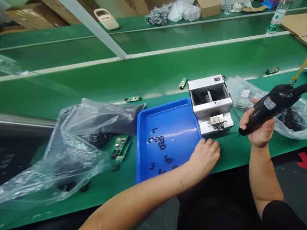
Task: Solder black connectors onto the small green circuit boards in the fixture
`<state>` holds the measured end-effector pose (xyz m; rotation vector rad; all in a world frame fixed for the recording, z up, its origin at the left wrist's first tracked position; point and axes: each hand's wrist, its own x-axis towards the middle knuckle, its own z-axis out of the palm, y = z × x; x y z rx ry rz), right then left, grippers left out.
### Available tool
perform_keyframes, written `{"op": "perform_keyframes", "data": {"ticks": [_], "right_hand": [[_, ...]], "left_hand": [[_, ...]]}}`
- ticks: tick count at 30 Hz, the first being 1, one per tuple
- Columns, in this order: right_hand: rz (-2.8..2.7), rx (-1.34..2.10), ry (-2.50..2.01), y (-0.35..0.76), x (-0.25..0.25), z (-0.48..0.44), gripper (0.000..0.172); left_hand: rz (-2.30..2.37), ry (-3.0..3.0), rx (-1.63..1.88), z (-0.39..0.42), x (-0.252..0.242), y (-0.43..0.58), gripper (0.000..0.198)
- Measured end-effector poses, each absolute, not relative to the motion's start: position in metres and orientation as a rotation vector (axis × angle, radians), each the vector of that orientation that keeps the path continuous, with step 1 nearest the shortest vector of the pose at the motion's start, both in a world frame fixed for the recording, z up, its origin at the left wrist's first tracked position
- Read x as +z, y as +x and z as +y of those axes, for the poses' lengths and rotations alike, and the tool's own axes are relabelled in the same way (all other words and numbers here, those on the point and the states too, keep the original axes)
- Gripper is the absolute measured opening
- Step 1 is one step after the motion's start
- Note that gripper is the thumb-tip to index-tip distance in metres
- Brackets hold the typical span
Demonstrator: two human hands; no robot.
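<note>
My right hand (pixel 261 129) is wrapped round a black electric screwdriver (pixel 271 108), whose tip points down and to the left. A yellow cord holds the screwdriver's upper end. My left hand (pixel 205 156) has its fingers curled at the right front edge of a blue tray (pixel 182 111); whatever they hold, if anything, is hidden. Several small black plastic parts (pixel 160 142) lie scattered in the tray. Just beyond my left hand stands a silver screw feeder (pixel 211 105) with a metal block (pixel 217 120) at its front.
Left of the tray lie a large clear plastic bag (pixel 79 124) of dark parts and green circuit boards (pixel 120 148). More boards rest on the green conveyor belt (pixel 153 70) behind. Another clear bag (pixel 247 92) lies right of the feeder. A water bottle (pixel 277 19) stands at the back right.
</note>
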<state>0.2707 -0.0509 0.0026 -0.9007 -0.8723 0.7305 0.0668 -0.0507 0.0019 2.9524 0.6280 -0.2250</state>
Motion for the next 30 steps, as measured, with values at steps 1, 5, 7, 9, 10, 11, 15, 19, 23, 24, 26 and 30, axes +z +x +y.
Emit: {"op": "perform_keyframes", "data": {"ticks": [1,5,7,9,10,11,15,19,23,24,26,30], "right_hand": [[-0.873,0.729,-0.899,0.271,0.002,-0.051,0.070],[-0.868,0.718,-0.885,0.272,0.002,-0.051,0.072],[-0.866,0.714,-0.883,0.272,0.002,-0.051,0.072],[-0.866,0.710,-0.887,0.273,0.001,-0.051,0.072],[-0.867,0.710,-0.888,0.273,0.000,-0.051,0.072],[-0.868,0.709,-0.889,0.273,-0.001,-0.051,0.071],[-0.882,0.707,-0.879,0.274,-0.005,-0.050,0.071],[-0.885,0.705,-0.855,0.274,-0.004,-0.049,0.068],[-0.870,0.711,-0.859,0.275,-0.003,-0.050,0.071],[-0.868,0.713,-0.865,0.275,-0.003,-0.050,0.071],[-0.869,0.714,-0.881,0.274,-0.002,-0.049,0.071],[-0.891,0.722,-0.910,0.273,0.000,-0.049,0.071]], "left_hand": [[0.637,2.951,-0.267,-0.049,0.003,0.069,0.015],[0.614,2.924,-0.383,-0.041,0.008,0.074,0.015],[0.588,2.907,-0.405,-0.039,0.014,0.072,0.014],[0.542,2.899,-0.345,-0.040,0.023,0.068,0.010],[0.526,2.904,-0.263,-0.040,0.030,0.065,0.010],[0.533,2.914,-0.140,-0.038,0.038,0.062,0.011],[0.890,2.950,0.527,-0.007,0.071,0.056,0.025],[1.275,2.944,0.735,0.043,0.083,0.054,0.024],[1.222,2.923,0.793,0.041,0.076,0.050,0.034],[1.168,2.922,0.823,0.029,0.073,0.049,0.034],[0.966,2.930,0.776,-0.001,0.064,0.048,0.029],[0.509,2.956,0.164,-0.055,0.037,0.055,0.010]]}}
